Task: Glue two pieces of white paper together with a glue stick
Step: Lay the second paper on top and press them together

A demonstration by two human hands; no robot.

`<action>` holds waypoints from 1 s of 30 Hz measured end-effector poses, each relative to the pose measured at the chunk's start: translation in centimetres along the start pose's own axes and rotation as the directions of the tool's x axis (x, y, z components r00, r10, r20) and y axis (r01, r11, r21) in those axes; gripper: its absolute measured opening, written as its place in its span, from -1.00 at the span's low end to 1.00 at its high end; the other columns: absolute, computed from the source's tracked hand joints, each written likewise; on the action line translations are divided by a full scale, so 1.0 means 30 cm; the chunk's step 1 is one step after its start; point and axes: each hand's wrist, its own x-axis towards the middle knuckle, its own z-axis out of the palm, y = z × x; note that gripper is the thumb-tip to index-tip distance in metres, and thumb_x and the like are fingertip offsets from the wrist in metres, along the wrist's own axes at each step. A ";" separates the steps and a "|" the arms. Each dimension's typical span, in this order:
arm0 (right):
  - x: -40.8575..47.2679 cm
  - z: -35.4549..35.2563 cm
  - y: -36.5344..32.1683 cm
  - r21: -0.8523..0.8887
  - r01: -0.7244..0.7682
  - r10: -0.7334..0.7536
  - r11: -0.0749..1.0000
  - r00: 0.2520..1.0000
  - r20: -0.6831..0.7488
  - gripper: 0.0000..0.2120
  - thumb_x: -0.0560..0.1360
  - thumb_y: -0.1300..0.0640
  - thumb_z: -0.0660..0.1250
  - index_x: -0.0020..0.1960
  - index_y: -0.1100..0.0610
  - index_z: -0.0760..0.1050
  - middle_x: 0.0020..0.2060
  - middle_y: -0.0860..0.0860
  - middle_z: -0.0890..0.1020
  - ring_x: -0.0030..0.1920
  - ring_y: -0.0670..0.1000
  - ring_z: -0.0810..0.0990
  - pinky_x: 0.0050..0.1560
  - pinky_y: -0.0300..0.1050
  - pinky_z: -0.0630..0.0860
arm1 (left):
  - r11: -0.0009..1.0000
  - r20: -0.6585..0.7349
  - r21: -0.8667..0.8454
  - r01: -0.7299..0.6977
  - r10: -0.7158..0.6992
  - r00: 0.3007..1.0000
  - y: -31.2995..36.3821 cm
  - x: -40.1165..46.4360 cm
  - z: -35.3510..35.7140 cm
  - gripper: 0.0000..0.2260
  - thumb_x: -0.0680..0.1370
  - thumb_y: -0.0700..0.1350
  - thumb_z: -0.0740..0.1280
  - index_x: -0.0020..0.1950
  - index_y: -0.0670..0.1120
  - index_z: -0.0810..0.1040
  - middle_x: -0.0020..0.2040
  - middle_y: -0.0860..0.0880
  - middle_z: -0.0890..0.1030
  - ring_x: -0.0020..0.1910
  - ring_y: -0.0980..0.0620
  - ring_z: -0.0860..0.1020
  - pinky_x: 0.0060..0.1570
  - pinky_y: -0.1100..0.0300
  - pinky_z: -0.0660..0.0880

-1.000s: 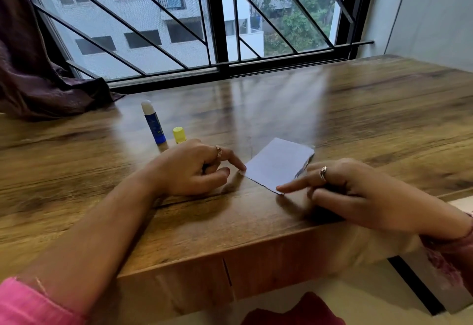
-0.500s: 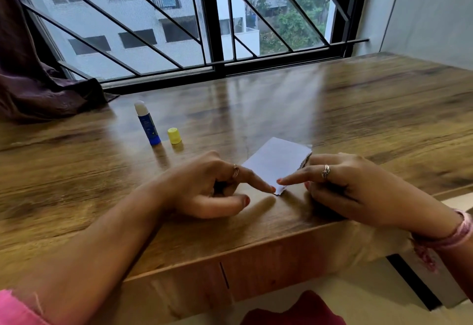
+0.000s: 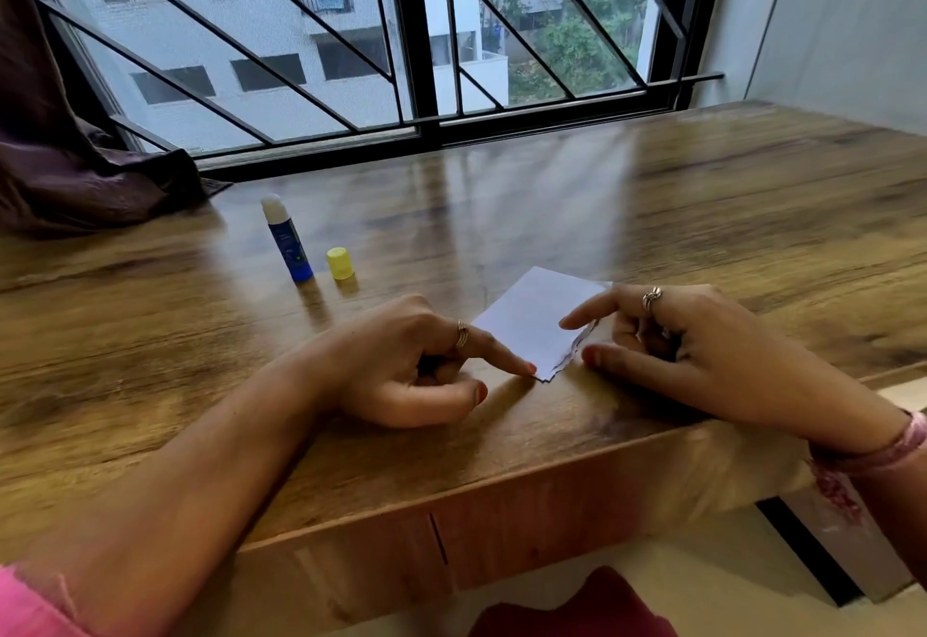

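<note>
A wooden table (image 3: 652, 235) fills the middle of the frame. Behind it, across the top, a window with black diagonal bars (image 3: 421, 34) shows buildings and trees. A dark maroon cloth (image 3: 65, 175) lies bunched at upper left.

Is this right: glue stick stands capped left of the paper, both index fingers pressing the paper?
Not quite. The head view shows the glue stick uncapped: its yellow cap sits on the table beside it. The rest holds: it stands left of the paper, and the left hand and right hand each press it with an index finger.
</note>
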 end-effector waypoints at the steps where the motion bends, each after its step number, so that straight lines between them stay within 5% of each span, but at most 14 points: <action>1: 0.001 -0.001 -0.001 -0.016 0.011 -0.011 1.000 1.000 0.016 -0.80 0.50 -0.16 0.26 0.11 -0.24 0.51 -0.29 -0.10 0.53 -0.34 -0.09 0.51 -0.30 -0.39 0.36 | 1.000 0.002 0.002 0.001 -0.001 1.000 0.000 0.001 0.001 -0.66 0.52 -0.08 0.26 0.28 0.09 0.54 -0.55 0.07 0.30 -0.58 0.05 0.33 -0.49 0.25 0.26; 7: -0.003 -0.001 -0.029 -0.023 0.104 -0.100 0.994 0.985 0.144 -0.73 0.55 -0.10 0.12 0.17 -0.26 0.49 -0.09 -0.15 0.57 -0.15 -0.07 0.59 -0.16 -0.08 0.53 | 1.000 0.001 0.011 -0.004 0.004 1.000 0.003 0.004 0.001 -0.66 0.52 -0.08 0.26 0.28 0.10 0.55 -0.56 0.03 0.32 -0.58 0.06 0.34 -0.48 0.28 0.25; 16: -0.001 -0.002 -0.034 -0.073 0.143 -0.131 0.987 0.980 0.146 -0.69 0.54 0.07 0.21 0.19 -0.22 0.53 -0.21 -0.16 0.50 -0.22 -0.15 0.51 -0.25 -0.11 0.50 | 0.999 0.018 0.042 0.013 -0.013 1.000 0.010 0.003 0.003 -0.66 0.50 -0.02 0.24 0.27 0.11 0.53 -0.54 0.07 0.28 -0.57 0.07 0.33 -0.46 0.30 0.24; 25: 0.000 -0.019 -0.035 -0.169 0.043 -0.016 0.985 0.987 0.158 -0.65 0.51 0.17 0.26 0.19 -0.18 0.54 -0.03 -0.21 0.59 -0.06 -0.17 0.57 -0.06 -0.18 0.50 | 0.996 0.019 0.072 0.043 -0.044 0.999 0.016 0.001 0.005 -0.65 0.49 0.00 0.24 0.27 0.16 0.51 -0.53 0.02 0.28 -0.54 0.06 0.33 -0.43 0.32 0.22; 30: 0.018 -0.049 0.005 -0.216 -0.035 0.057 0.976 0.994 0.095 -0.67 0.48 0.17 0.26 0.12 -0.17 0.60 -0.22 -0.32 0.55 -0.17 -0.08 0.60 -0.11 0.04 0.54 | 0.996 0.008 0.084 0.024 -0.025 1.000 0.017 -0.001 0.006 -0.66 0.49 -0.01 0.24 0.26 0.18 0.51 -0.52 0.01 0.28 -0.54 0.05 0.31 -0.42 0.38 0.20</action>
